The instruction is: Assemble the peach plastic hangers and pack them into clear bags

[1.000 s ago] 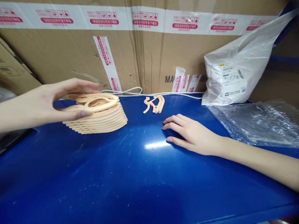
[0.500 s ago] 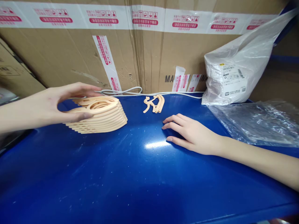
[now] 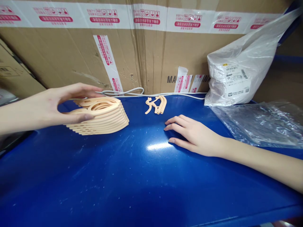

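A neat stack of peach-coloured plastic hangers [image 3: 106, 118] lies on the left part of the blue table. My left hand [image 3: 68, 102] is wrapped around its left end, the thumb on the near side and the fingers over the far side, where the stack partly hides them. My right hand [image 3: 191, 135] rests on the tabletop right of centre, fingers slightly bent and apart, holding nothing. Beyond it, towards the back, a folded hanger [image 3: 162, 105] of the same colour, with its hook part to the left, lies by itself.
A large cardboard box [image 3: 153, 53] with printed tape stands along the back edge. White cord [image 3: 132, 92] runs in front of it. At the back right are a white plastic bag [image 3: 232, 72] with a label and flat clear plastic bags [image 3: 265, 126]. The blue table [image 3: 142, 183] is glossy.
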The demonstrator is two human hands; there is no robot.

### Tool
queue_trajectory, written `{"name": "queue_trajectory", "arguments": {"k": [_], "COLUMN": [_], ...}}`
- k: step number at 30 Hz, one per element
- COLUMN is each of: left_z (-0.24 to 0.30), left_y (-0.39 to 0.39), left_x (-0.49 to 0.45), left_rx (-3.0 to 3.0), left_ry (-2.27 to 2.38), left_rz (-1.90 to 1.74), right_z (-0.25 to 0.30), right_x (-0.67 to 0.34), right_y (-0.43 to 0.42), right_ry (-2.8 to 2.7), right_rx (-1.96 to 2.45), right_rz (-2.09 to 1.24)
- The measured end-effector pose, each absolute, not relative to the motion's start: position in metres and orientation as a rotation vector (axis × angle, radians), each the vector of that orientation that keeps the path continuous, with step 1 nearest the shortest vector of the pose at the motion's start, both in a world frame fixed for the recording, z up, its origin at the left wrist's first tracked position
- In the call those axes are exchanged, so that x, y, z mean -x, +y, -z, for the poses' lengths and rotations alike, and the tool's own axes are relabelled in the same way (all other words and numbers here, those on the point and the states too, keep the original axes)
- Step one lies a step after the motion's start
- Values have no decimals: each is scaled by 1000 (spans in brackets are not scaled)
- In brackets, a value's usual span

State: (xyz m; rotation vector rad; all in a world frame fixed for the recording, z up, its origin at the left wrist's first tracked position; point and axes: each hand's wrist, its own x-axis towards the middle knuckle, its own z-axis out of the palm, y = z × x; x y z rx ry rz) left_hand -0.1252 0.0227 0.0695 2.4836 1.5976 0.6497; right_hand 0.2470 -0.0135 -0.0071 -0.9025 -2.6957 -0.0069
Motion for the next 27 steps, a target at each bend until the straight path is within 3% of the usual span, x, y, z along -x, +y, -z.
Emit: {"name": "queue_trajectory", "arguments": {"k": [8, 14, 20, 27], "left_z": [-75, -51, 4, 11], "left_y": [15, -24, -44, -28], "left_x": [120, 56, 10, 28], "left_rx": [-2597, -2920, -2959, -2890], "left_ry": [1586, 1256, 995, 1004], "left_rz": [-601, -1110, -479, -274], "right_z": [7, 7, 7, 7], "right_x": [-246, -248, -248, -248], "right_y": [-13, -13, -13, -13], "right_ry": [-2687, -2708, -2685, -2687], "right_rx": [898, 908, 889, 892], "right_rz": [-5, 5, 14, 35]}}
